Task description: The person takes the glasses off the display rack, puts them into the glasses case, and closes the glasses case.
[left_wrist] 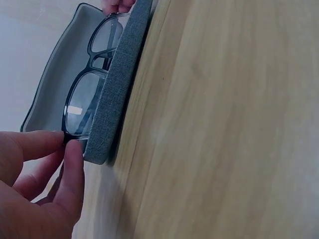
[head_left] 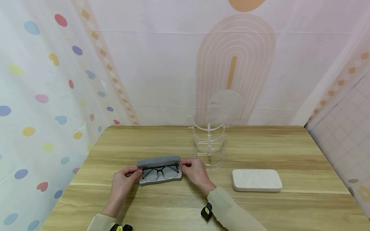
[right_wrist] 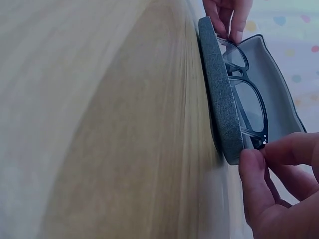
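Note:
A pair of eyeglasses [head_left: 170,172], with black upper frames and clear lower rims, sits within an open grey glasses case [head_left: 159,161]. The case lies on the table with its lid raised at the back. My left hand [head_left: 122,184] pinches the left hinge corner of the eyeglasses between thumb and fingers. At the opposite corner, my right hand [head_left: 198,175] pinches the frame the same way. In the left wrist view the lenses [left_wrist: 82,107] stand partly behind the case's fabric-covered front wall [left_wrist: 117,94]. The temples are mostly hidden behind the lenses.
A clear acrylic eyeglasses stand [head_left: 209,141] with several tiers rises behind my right hand. To the right lies a closed off-white glasses case [head_left: 256,180]. The wooden table [head_left: 274,211] ends at a patterned curtain [head_left: 162,70] behind.

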Motion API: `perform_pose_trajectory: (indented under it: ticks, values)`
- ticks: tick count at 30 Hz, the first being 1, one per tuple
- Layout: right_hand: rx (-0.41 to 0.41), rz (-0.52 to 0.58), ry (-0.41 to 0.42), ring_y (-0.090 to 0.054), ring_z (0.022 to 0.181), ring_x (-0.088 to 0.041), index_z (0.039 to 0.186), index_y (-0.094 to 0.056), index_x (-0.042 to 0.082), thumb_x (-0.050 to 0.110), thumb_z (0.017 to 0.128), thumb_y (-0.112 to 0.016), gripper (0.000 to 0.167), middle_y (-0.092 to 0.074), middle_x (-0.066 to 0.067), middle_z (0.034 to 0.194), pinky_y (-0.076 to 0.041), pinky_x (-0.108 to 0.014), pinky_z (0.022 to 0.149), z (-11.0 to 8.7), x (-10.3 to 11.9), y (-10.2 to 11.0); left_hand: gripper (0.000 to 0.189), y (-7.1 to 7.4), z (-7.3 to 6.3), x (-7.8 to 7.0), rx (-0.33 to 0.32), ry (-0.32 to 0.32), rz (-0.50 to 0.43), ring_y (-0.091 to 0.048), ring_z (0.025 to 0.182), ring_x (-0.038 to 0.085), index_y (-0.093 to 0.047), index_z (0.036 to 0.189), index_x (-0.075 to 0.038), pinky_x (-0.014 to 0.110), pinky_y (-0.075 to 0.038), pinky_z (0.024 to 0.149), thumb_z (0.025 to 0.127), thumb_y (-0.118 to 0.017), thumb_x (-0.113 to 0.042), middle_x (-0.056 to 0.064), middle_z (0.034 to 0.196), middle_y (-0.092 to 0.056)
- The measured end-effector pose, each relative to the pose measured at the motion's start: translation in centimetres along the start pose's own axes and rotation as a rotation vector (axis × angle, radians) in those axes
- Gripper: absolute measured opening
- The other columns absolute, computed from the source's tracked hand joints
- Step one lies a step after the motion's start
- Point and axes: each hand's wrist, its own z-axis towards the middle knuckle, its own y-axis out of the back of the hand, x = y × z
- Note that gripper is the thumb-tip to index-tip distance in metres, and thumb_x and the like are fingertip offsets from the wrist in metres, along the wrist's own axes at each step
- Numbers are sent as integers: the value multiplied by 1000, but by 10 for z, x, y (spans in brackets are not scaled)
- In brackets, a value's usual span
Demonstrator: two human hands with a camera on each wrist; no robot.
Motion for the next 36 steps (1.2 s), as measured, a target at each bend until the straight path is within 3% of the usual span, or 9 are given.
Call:
perform_pose_trajectory:
  ticks: [9, 15, 20, 26, 30, 32, 36]
  values:
    - [55, -48, 7, -65, 90, -12, 104, -81, 1, 2, 88, -67, 21, -78, -8, 107, -52, -22, 75, 0, -1, 1, 35, 3, -1, 0, 27, -23, 166, -66, 78, 0, -69, 125, 10, 14, -54, 70, 98, -68, -13, 18, 114, -74]
    - [81, -3, -18, -63, 84, -8, 108, -79, -3, 0, 89, -64, 25, -76, -12, 113, -49, -17, 67, -2, -2, 0, 37, 3, -2, 0, 33, -40, 206, -66, 80, 1, -68, 127, 8, 15, -53, 70, 99, -67, -15, 18, 113, -75]
    - [84, 7, -6, -61, 79, -4, 109, -78, -5, 2, 88, -62, 27, -77, -12, 109, -49, -17, 66, -3, -3, 1, 37, 4, -3, 0, 61, -50, 227, -66, 82, 0, -67, 130, 7, 15, -52, 71, 100, -65, -16, 18, 118, -74]
    - [68, 66, -86, -67, 83, -14, 111, -76, -3, 6, 95, -63, 22, -75, -11, 99, -56, -26, 72, -3, -5, 6, 34, 8, -4, 2, 24, -41, 132, -67, 80, 0, -67, 129, 9, 16, -56, 73, 103, -62, -13, 20, 119, -73]
    - [36, 125, -74, -72, 84, -25, 121, -70, -7, 14, 101, -63, 29, -74, -14, 99, -59, -28, 72, -2, -1, 7, 39, 11, -4, 1, 0, -46, 19, -70, 89, 2, -60, 133, 12, 21, -60, 81, 108, -54, -18, 24, 126, -69]
    - [35, 120, -53, -73, 89, -28, 129, -66, -6, 22, 103, -62, 39, -74, -16, 104, -60, -33, 78, -1, 1, 7, 48, 10, -2, -2, 19, -60, -12, -71, 99, 6, -55, 139, 10, 23, -60, 85, 111, -50, -28, 28, 132, -65]
    - [72, 46, -20, -69, 111, -31, 142, -61, 3, 42, 106, -56, 54, -71, -16, 124, -57, -46, 95, 1, 5, 4, 65, 8, 0, -7, 98, -69, -27, -65, 122, 28, -47, 148, 8, 23, -57, 91, 111, -44, -45, 31, 144, -54]
